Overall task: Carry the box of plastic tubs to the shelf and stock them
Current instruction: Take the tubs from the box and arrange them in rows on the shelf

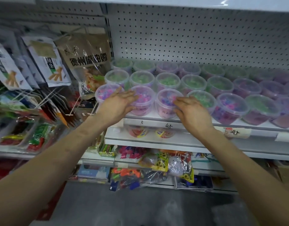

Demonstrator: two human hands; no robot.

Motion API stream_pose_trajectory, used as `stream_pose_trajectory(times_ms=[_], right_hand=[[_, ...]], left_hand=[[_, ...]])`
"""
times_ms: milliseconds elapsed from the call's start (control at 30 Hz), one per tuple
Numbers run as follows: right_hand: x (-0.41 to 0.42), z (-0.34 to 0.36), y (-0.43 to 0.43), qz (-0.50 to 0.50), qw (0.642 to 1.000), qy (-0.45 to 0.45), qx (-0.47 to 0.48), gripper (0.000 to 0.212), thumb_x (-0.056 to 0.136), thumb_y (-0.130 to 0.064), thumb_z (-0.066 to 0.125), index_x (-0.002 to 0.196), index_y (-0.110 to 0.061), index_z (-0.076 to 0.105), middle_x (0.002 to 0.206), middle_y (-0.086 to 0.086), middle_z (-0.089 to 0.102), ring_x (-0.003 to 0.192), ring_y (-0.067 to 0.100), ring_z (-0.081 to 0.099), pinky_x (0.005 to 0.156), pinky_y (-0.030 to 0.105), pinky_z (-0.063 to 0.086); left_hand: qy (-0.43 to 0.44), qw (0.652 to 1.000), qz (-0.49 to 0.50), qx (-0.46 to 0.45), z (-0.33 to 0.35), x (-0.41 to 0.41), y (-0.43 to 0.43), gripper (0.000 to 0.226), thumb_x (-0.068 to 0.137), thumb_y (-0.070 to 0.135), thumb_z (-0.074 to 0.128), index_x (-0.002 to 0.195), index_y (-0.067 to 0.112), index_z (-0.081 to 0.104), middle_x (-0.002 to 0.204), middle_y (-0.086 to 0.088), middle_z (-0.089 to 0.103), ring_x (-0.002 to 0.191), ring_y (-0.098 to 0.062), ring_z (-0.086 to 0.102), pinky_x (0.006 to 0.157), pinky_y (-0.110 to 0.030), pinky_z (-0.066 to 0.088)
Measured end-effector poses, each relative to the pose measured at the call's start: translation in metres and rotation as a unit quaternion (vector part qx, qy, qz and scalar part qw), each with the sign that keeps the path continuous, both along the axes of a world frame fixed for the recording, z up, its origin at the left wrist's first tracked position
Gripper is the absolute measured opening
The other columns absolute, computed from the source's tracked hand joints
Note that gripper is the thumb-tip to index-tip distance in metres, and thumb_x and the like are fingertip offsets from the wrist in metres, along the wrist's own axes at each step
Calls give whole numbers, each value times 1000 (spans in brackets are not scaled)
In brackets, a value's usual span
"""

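In the head view, the clear round plastic tubs (194, 82) of green, pink and purple pieces stand lidded in three tight rows on the white metal shelf (156, 121). The front row sits along the front edge, likely so each tub faces a shopper, and the box is not in view. The left hand (119, 102), fingers straight and flat, rests on the pink-filled tub (143, 105) second from the shelf's left end. The right hand (191, 111), also flat and holding nothing, touches the neighbouring blue-and-pink tub (166, 101) with its fingertips, and I judge both hands are squaring these two into line.

Flat hands (155, 106) over shelved tubs (168, 82)
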State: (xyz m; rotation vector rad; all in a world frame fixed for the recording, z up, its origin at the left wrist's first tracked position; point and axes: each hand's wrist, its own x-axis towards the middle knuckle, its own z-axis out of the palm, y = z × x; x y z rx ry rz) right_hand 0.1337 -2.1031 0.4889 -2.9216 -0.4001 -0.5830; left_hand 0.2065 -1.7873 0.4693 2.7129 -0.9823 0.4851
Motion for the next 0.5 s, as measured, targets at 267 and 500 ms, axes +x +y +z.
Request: stream_pose_trajectory(times_ms=[267,500], right_hand=[[0,0,6,-13,1000,-3,5,29,98,-20,66,124,-10,74,131,9,71,113,39,63,96,47,55],[-6,7,17,8,1000,15,26,45,97,-21,67,140,-8,61,141,11,63,129,36,57,104,47,49]], left_hand=[[68,997,-42,-4,14,5,5,57,100,33,69,152,16,52,158,-9,49,150,-20,42,130,-48,13],[92,990,97,-41,51,0,91,47,104,12,53,151,16,54,157,-6,51,143,-28,51,121,-45,38]])
